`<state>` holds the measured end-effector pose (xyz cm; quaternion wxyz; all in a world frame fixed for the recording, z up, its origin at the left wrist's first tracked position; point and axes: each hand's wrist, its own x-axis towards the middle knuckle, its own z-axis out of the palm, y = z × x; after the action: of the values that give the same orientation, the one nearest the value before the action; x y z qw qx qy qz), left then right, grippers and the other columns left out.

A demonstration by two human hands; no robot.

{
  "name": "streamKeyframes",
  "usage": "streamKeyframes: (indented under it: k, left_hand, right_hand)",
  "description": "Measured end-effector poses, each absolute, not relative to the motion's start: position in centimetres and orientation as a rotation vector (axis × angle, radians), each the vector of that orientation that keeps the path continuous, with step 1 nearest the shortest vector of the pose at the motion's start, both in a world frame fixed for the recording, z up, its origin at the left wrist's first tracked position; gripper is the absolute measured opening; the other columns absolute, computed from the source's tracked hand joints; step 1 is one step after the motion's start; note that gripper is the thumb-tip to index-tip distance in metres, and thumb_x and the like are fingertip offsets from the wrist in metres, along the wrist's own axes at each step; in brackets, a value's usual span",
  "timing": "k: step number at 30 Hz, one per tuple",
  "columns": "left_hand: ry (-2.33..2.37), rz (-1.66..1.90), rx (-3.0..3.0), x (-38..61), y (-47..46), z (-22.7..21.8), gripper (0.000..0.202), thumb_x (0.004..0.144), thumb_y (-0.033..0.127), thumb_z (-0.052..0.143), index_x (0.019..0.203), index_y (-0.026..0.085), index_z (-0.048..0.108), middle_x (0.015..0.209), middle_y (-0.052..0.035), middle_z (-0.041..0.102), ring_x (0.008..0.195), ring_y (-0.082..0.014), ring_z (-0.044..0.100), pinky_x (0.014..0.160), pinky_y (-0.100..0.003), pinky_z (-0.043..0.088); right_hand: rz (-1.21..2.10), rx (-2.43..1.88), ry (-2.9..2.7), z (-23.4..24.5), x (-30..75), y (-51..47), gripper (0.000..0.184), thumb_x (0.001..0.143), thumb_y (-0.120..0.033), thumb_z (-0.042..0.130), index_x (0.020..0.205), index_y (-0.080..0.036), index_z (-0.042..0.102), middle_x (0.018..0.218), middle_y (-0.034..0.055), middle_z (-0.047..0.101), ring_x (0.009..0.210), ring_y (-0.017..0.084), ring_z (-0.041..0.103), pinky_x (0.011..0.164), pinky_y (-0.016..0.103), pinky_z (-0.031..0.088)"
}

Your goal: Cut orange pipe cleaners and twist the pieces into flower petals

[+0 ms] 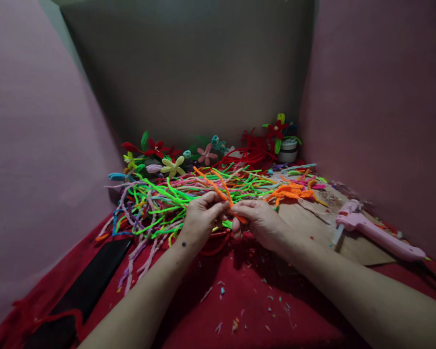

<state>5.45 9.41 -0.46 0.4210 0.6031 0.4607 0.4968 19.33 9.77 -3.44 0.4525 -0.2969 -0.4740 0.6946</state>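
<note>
Orange pipe cleaner (218, 186), centre of frame over the mixed pile (156, 203), is pinched near its lower end by left hand (201, 215) and right hand (256, 220), fingertips closed on it; judged light, fuzzy, readily bent, best gripped close to the bend.

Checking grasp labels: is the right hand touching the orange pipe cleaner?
Touching. Head view: right hand fingers pinch the orange pipe cleaner near its lower end; left hand holds it too.

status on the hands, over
Left hand and right hand both pinching orange pipe cleaner. Loose pipe cleaner pile just behind. Glue gun apart, right side.
</note>
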Motion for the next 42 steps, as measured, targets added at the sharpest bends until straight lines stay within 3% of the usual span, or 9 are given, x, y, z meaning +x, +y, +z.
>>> streamKeyframes:
  k: [6,13,18,21,25,29,34,39,42]
  left_hand:
    - [1.163,1.287,1.709,5.3,9.6,-1.1,0.008,0.071,0.023,0.059,0.067,0.017,0.061,0.056,0.0026,0.052,0.048,-0.0083,0.045,0.047,-0.019,0.037]
    - [1.12,1.222,2.904,3.8,9.8,-0.3,0.014,0.079,0.025,0.053,0.079,0.022,0.066,0.093,-0.0065,0.058,0.091,-0.0205,0.048,0.082,-0.032,0.037]
    - [1.195,0.787,3.329,4.0,8.8,0.6,0.019,0.084,0.021,0.042,0.075,0.017,0.057,0.076,-0.0061,0.058,0.076,-0.0188,0.048,0.081,-0.037,0.035]
    - [1.35,0.659,3.171,4.5,8.0,0.9,0.019,0.081,0.018,0.04,0.068,0.016,0.053,0.068,-0.0049,0.055,0.066,-0.0166,0.046,0.072,-0.034,0.036]
    - [1.503,0.663,2.375,4.2,7.5,1.8,0.021,0.076,0.025,0.045,0.057,0.017,0.046,0.053,0.0014,0.044,0.049,-0.011,0.039,0.052,-0.026,0.031]
    - [1.136,0.728,1.492,3.8,7.8,2.3,0.02,0.066,0.029,0.054,0.055,0.015,0.046,0.046,0.0042,0.039,0.041,-0.0069,0.036,0.043,-0.021,0.027]
    - [0.976,0.948,1.44,3.9,8.0,1.7,0.017,0.071,0.03,0.058,0.068,0.014,0.052,0.055,0.0019,0.049,0.046,-0.0072,0.043,0.047,-0.021,0.034]
    - [0.922,1.218,2.29,3.4,7.9,2.1,0.014,0.075,0.02,0.059,0.088,0.019,0.061,0.095,-0.0046,0.057,0.094,-0.0166,0.051,0.084,-0.03,0.039]
    - [0.869,1.196,2.495,3.0,8.0,2.4,0.006,0.078,0.021,0.056,0.079,0.018,0.061,0.093,-0.0045,0.057,0.096,-0.0171,0.049,0.087,-0.031,0.037]
  right_hand:
    - [1.666,-0.697,-1.2,-3.4,19.3,9.9,0.015,0.071,-0.028,0.056,0.066,-0.014,0.056,0.045,-0.0016,0.057,0.035,0.011,0.051,0.039,0.022,0.04]
    - [1.676,-0.699,-1.322,-3.3,19.8,10.3,0.015,0.068,-0.027,0.058,0.062,-0.013,0.057,0.05,0.0015,0.06,0.043,0.012,0.055,0.047,0.024,0.043]
    - [1.567,-0.797,-1.542,-2.4,20.0,10.1,0.021,0.072,-0.028,0.055,0.059,-0.013,0.055,0.052,0.0016,0.059,0.046,0.011,0.053,0.052,0.025,0.044]
    - [1.241,-0.905,-1.807,-2.4,19.9,9.5,0.021,0.077,-0.025,0.048,0.061,-0.014,0.055,0.054,0.002,0.057,0.048,0.011,0.052,0.053,0.024,0.042]
    - [0.368,-0.897,-2.087,-2.9,19.6,8.3,0.018,0.078,-0.017,0.045,0.063,-0.015,0.054,0.056,0.0027,0.055,0.052,0.012,0.049,0.053,0.023,0.036]
    - [0.079,-0.784,-2.057,-2.8,19.6,7.2,0.019,0.082,-0.017,0.042,0.069,-0.015,0.056,0.061,0.0048,0.058,0.059,0.013,0.052,0.058,0.024,0.036]
    - [0.607,-0.793,-1.784,-2.0,19.6,7.3,0.019,0.084,-0.023,0.044,0.071,-0.016,0.056,0.061,0.0014,0.057,0.057,0.01,0.051,0.056,0.022,0.039]
    - [1.169,-0.697,-1.544,-1.2,19.4,8.0,0.02,0.083,-0.028,0.046,0.068,-0.016,0.053,0.056,-0.0006,0.057,0.053,0.01,0.053,0.058,0.024,0.043]
    - [1.17,-0.735,-1.616,-1.1,19.3,7.6,0.022,0.082,-0.028,0.048,0.066,-0.016,0.053,0.056,0.0006,0.058,0.052,0.011,0.053,0.057,0.025,0.043]
